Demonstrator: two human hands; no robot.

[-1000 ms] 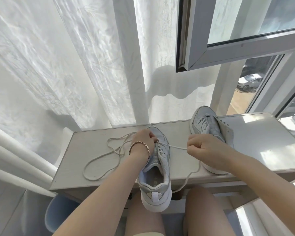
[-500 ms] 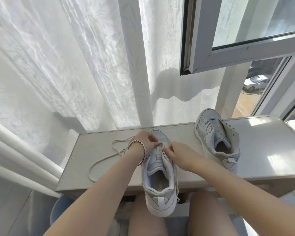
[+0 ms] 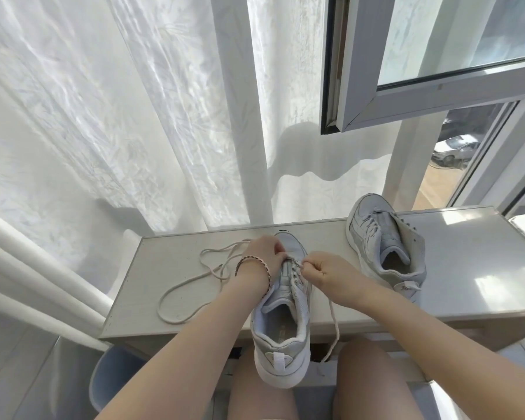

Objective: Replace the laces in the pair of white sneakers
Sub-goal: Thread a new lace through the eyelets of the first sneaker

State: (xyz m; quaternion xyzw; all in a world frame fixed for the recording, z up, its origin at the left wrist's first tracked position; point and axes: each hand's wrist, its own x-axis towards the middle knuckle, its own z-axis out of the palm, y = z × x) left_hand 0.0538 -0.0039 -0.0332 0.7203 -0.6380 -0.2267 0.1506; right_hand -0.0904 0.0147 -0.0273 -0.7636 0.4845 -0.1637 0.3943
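Note:
A white sneaker (image 3: 281, 325) lies toe-away on the pale table (image 3: 467, 268), its heel hanging over the front edge. My left hand (image 3: 262, 253), with a bracelet at the wrist, grips the shoe's left side near the front eyelets. My right hand (image 3: 325, 266) pinches the white lace (image 3: 185, 289) at the eyelets. One lace end loops across the table to the left; the other end hangs down past the table's front edge. The second sneaker (image 3: 385, 247) stands on the right, still laced.
A sheer white curtain (image 3: 134, 116) hangs behind the table. An open window sash (image 3: 406, 95) juts out above the right side. A blue seat (image 3: 112, 380) shows below the table at left. My knees sit under the table's front edge.
My right hand, which had pulled the lace out to the right, came back to the eyelets and now pinches the lace there. The left hand stayed on the shoe.

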